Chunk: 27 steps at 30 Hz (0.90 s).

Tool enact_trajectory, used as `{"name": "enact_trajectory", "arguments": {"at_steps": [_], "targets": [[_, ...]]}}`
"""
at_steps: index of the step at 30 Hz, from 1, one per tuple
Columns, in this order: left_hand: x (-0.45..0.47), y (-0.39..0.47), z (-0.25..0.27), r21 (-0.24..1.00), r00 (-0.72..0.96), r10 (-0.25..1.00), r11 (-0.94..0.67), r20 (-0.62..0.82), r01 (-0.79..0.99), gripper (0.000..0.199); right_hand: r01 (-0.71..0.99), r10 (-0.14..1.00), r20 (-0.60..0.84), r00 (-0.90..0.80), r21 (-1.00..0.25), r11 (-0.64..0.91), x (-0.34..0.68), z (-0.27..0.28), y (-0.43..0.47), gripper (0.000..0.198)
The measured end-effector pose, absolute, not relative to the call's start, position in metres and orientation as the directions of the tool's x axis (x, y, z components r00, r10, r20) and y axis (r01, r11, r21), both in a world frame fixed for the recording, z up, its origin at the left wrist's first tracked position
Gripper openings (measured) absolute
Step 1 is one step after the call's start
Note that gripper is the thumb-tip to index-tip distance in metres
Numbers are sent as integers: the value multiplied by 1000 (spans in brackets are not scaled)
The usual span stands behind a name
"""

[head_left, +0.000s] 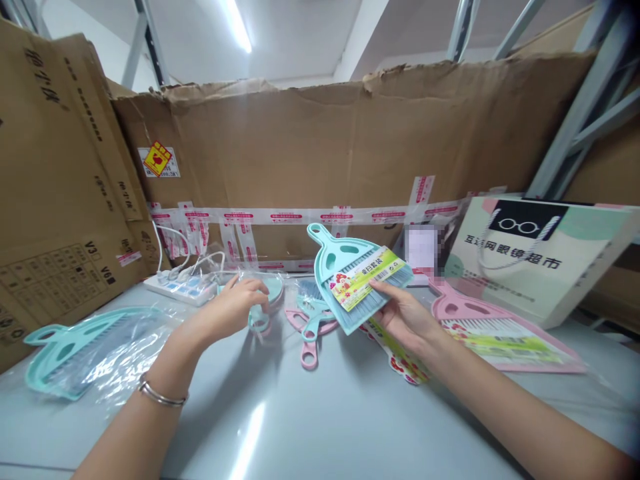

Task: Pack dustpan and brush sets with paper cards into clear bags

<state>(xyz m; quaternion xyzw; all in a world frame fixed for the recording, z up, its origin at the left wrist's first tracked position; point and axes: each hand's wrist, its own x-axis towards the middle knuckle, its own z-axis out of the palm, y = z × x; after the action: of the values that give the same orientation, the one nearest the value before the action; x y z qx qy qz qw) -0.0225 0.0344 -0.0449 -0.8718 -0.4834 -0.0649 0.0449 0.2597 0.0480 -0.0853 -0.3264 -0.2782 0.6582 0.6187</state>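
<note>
My right hand [405, 317] grips a teal dustpan and brush set [345, 253], tilted up above the table. Its thumb presses on the yellow-green printed card [367, 277] lying across the bristles. Over at centre left, my left hand [243, 300] has its fingers loosely bent, apart at the tips. Just under them is a teal ring-shaped handle [259, 320] with clear film about it; contact is hard to make out. Between the hands, teal and pink dustpan pieces lie overlapped, a pink handle [309, 357] towards me. More printed cards [407, 367] lie below my right hand.
A bagged teal dustpan set [95, 350] lies on the left, a pink dustpan set [505, 333] on the right. Behind stand a power strip [185, 287], large cardboard [300, 153] and a paper bag [540, 260]. Metal shelf posts [575, 127] rise at the right.
</note>
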Motion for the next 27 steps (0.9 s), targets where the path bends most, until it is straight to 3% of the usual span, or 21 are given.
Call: {"name": "enact_trajectory", "arguments": {"at_steps": [4,8,10,12,16,18,22,27], "targets": [[-29,24,-34,211,495,861,-508,112,835,52,-635,995,-95,-32,-767,-94,261,-86,49,36],[-24,10,-20,393,455,849,-527,268,753,37,-639,994,-104,-37,-762,-104,259,-84,46,34],[-14,10,-24,330,419,830,-538,370,776,31,-625,991,-122,-46,-771,-124,256,-83,44,31],[-3,14,-36,161,404,812,-505,421,848,28,-607,988,-144,-61,-780,-152,254,-82,42,28],[9,25,-61,-88,424,850,-419,312,904,23,-608,975,-200,-99,-763,-218,250,-82,41,29],[10,26,-64,-119,396,878,-378,269,918,14,-608,969,-214,-122,-756,-244,250,-84,41,31],[6,27,-58,-108,312,923,-295,226,950,20,-595,969,-192,-153,-765,-246,251,-89,42,30],[-4,33,-55,6,157,885,-177,438,984,22,-524,957,-206,-202,-803,-283,249,-97,38,31]]}}
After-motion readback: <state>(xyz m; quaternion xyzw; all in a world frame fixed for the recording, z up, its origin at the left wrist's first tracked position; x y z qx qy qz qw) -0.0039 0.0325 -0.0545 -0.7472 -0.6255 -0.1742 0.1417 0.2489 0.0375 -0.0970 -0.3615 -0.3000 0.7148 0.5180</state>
